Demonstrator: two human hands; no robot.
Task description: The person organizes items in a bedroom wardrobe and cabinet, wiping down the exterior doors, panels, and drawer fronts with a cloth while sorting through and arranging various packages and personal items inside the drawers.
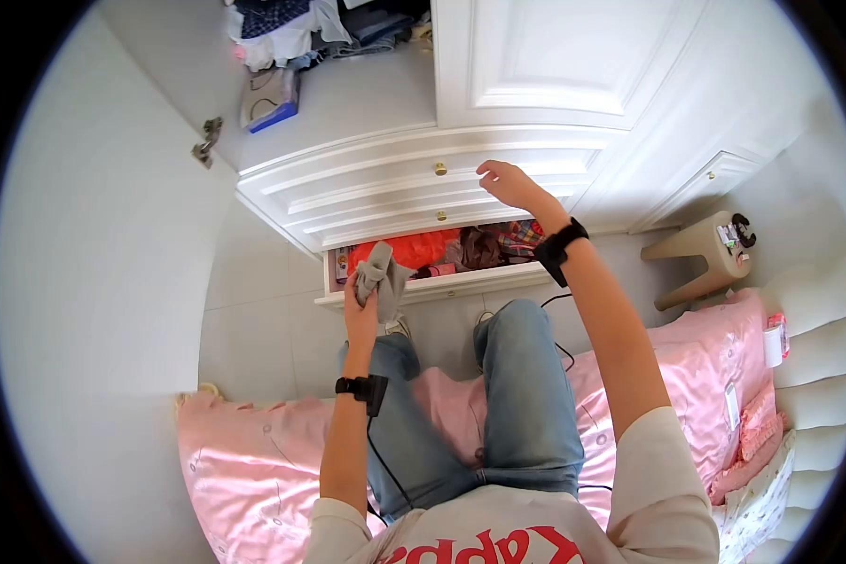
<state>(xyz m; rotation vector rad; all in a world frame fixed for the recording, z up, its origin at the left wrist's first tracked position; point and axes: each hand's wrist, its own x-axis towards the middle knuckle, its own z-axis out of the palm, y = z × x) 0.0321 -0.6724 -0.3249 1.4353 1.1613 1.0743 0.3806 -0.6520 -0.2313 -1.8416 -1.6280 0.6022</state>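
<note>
My left hand (360, 308) is closed around a bunched grey cloth (379, 279), held up over the left front of the pulled-out bottom drawer (479, 280). In that drawer lie red fabric (412, 248), a dark brown item (480, 249) and plaid cloth (520, 238). My right hand (512, 184) hovers in front of the upper drawers, to the right of a gold knob (440, 169) and apart from it. Its fingers are loosely bent and spread a little, with nothing in them. Below the upper knob sits a second gold knob (442, 216).
An open cabinet compartment (367, 94) holds clothes (296, 28) and a blue-edged box (271, 99). Its door (113, 282) stands open on the left. A beige stool (696, 254) with small items stands right. Beneath me is a bed with a pink cover (254, 451). Black cables run near my legs.
</note>
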